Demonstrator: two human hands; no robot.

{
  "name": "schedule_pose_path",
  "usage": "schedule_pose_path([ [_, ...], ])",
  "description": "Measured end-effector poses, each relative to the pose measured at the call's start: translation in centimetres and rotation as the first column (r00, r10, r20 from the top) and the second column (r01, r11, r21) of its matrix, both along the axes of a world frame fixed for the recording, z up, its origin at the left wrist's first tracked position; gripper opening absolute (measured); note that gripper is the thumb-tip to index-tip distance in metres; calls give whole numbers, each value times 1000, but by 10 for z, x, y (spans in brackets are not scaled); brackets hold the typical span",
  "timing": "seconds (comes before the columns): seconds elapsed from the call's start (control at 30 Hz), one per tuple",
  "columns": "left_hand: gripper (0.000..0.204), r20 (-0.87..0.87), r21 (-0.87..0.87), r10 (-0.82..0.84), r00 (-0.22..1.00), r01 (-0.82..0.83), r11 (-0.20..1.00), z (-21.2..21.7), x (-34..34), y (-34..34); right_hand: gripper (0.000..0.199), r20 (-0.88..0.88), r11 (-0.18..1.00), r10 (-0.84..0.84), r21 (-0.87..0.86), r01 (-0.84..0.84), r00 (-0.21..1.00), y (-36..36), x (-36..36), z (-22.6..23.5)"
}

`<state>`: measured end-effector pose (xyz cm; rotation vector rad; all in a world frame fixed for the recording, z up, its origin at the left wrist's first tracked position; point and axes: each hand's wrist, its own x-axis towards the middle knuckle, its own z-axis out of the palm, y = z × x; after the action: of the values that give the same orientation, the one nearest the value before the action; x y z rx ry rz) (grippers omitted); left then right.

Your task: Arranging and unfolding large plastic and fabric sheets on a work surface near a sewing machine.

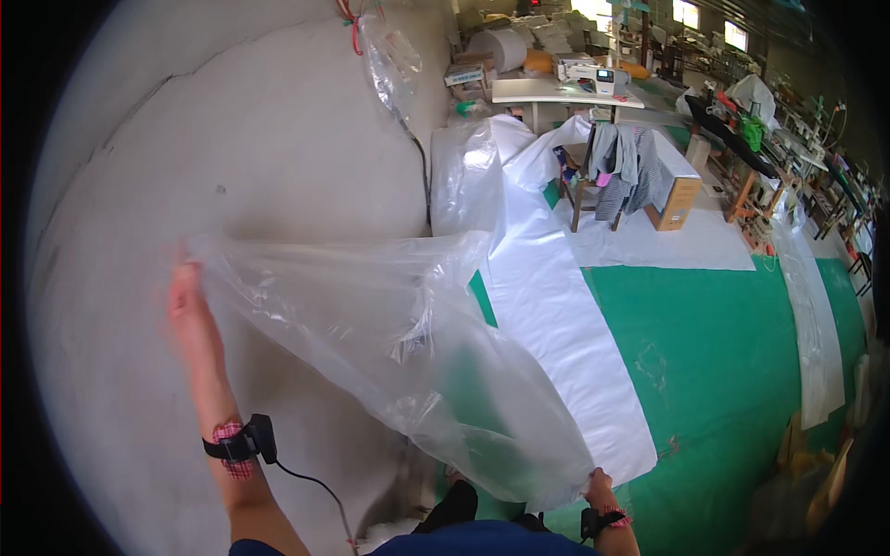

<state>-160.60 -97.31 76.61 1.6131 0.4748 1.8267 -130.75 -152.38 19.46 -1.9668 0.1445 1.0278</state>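
A large clear plastic sheet (371, 306) is stretched slantwise in front of me, sagging and creased between my two hands. My left hand (188, 295) is raised by the wall and smeared by motion. The sheet's far-left corner rises to its fingers and is held up there. Low on the right, my right hand (601, 486) has its fingers closed on the sheet's near corner. Through the film I can see part of the green floor. Beside the sheet, a long strip of white fabric (556, 306) runs away from me over the floor.
A pale wall (213, 139) rises close on my left. Ahead stand a sewing machine (593, 76) on a white table, a chair draped with clothes (616, 162) and a cardboard box (680, 199). Another plastic strip (816, 334) lies on the green floor (705, 361) at the right.
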Motion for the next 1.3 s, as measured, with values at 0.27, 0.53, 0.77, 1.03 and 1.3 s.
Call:
schedule_pose_path([
  [0.27, 36, -208, -105, 331, 920, -358, 928, -22, -32, -48, 40, 80, 973, 196, 110, -204, 977, 81, 7, 167],
  [0.53, 52, -915, 72, -7, 404, 180, 981, -143, 83, -202, 30, 36, 729, 361, 612, -306, 932, 140, -1, 256],
  [0.77, 44, -979, 19, -112, 170, 626, 779, -344, 108, -216, 18, 30, 627, 327, 741, -241, 944, 153, -22, 286],
  [1.03, 46, -987, -163, -159, -34, 161, 973, -258, 15, -193, 50, -440, 770, 92, 600, 216, 893, 129, 17, 256],
  [1.3, 43, 43, -281, -878, -477, 837, -469, -50, 101, -314, 46, -640, 534, 168, 698, 476, 750, 142, 7, 264],
])
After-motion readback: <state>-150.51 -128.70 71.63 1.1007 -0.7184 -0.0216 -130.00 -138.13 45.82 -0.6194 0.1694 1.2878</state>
